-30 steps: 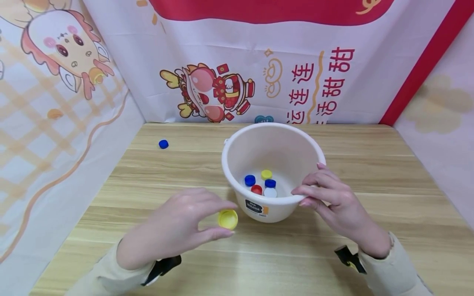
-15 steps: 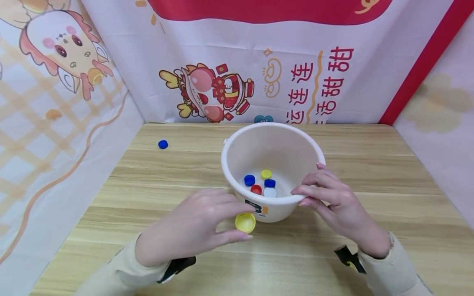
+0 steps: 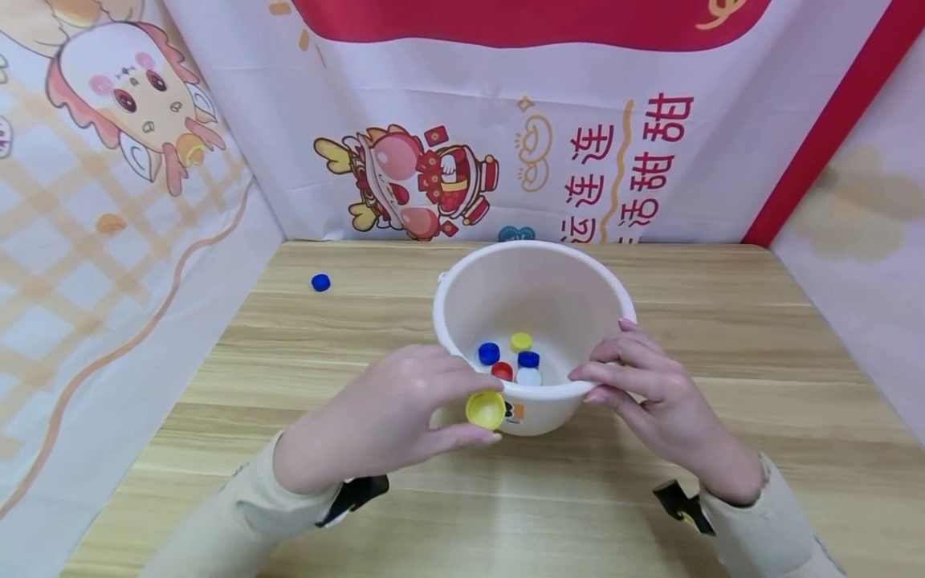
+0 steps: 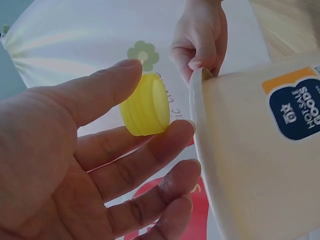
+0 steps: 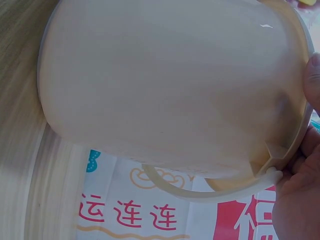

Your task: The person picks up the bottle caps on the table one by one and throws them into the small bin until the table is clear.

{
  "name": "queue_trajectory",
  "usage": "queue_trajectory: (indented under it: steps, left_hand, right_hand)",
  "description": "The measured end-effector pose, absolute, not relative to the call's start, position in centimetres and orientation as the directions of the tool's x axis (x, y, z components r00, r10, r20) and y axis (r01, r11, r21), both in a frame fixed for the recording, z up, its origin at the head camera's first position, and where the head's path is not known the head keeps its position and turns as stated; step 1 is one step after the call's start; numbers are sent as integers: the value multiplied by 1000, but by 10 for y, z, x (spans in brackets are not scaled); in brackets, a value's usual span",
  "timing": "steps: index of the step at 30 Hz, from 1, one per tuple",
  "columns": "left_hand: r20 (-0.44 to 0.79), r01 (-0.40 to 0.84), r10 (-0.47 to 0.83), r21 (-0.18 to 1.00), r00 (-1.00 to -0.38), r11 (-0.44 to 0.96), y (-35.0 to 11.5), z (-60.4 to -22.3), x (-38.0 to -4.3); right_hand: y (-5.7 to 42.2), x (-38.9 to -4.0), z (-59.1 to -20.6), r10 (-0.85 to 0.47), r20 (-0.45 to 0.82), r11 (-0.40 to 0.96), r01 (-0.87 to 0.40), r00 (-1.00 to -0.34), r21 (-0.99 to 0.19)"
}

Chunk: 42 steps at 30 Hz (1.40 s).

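My left hand (image 3: 405, 413) pinches a yellow bottle cap (image 3: 486, 411) between thumb and fingers, its hollow side facing up toward the head camera. In the left wrist view the same yellow cap (image 4: 145, 105) sits between thumb and fingertips, right beside the bucket's rim. My right hand (image 3: 650, 393) grips the near right rim of the white bucket (image 3: 578, 277), thumb outside and fingers over the edge. Inside, on the bottom, lie two blue caps (image 3: 489, 353), a yellow cap (image 3: 521, 342), a red cap (image 3: 502, 371) and a white cap (image 3: 529, 376).
One blue cap (image 3: 321, 282) lies alone at the back left of the wooden table (image 3: 347, 329). Printed cloth (image 3: 433, 88) hangs behind and along both sides. The bucket's handle (image 5: 200, 195) hangs along its side in the right wrist view.
My left hand has carried the yellow cap rightward and then slightly up, to the bucket's near rim. The right hand stays on the rim, and the bucket has not moved.
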<state>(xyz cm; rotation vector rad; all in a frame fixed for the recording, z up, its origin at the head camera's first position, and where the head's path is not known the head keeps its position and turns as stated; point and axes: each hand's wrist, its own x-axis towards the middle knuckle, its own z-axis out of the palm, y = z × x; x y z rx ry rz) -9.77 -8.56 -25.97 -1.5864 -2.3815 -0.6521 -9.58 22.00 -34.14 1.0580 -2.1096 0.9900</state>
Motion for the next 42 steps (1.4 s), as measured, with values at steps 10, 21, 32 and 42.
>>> queue_trajectory:
  steps: [10, 21, 32, 42]
  left_hand:
    - [447, 903, 787, 272, -425, 332, -76, -246, -112]
    - [422, 872, 769, 330, -480, 362, -71, -238, -133]
    - [406, 864, 770, 340, -492, 372, -67, -231, -142]
    - [376, 821, 745, 402, -551, 405, -63, -228, -162]
  right_hand:
    - [220, -97, -341, -410, 777, 384, -863, -477, -327]
    - [221, -96, -342, -411, 764, 400, -851, -497, -340]
    - [221, -97, -342, -413, 765, 394, -854, -494, -339]
    - [221, -96, -342, -418, 756, 407, -848, -504, -340]
